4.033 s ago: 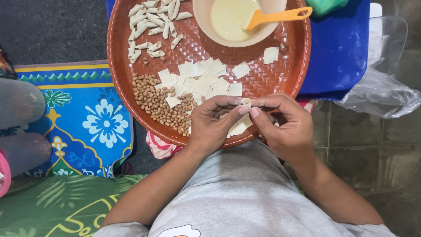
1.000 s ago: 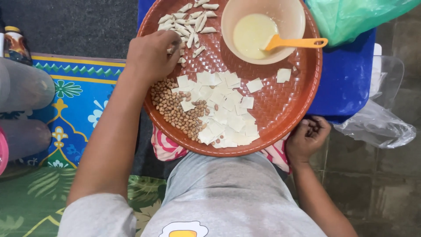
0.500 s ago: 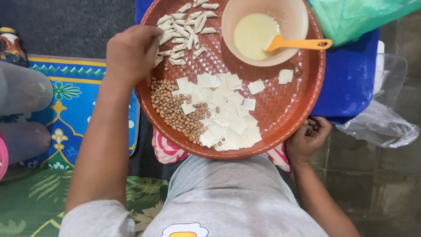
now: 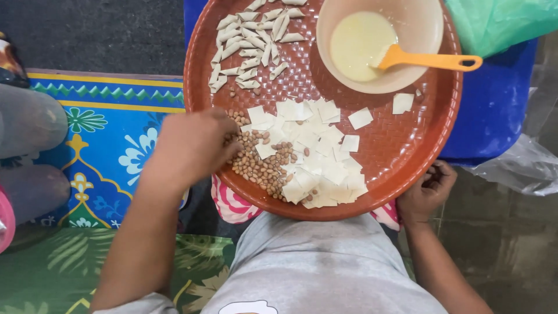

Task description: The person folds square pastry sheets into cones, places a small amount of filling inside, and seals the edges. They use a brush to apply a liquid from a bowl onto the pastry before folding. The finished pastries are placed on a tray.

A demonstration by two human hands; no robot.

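A round brown woven tray rests over my lap. On it lie a heap of peanuts, many white square dough sheets and, at the far left, several folded dough pieces. My left hand is at the tray's left edge, fingertips down on the peanuts; the back of the hand hides what they pinch. Curled around the tray's near right rim is my right hand. A beige bowl of pale yellow liquid holds an orange spatula.
A blue box sits under the tray's far side, with a green plastic bag on it. A clear plastic bag lies on the tiled floor at right. Left are a blue patterned mat and grey rounded shapes.
My left hand has come back from the folded pieces at the tray's far left down to the peanut heap. My right hand stays at the rim.
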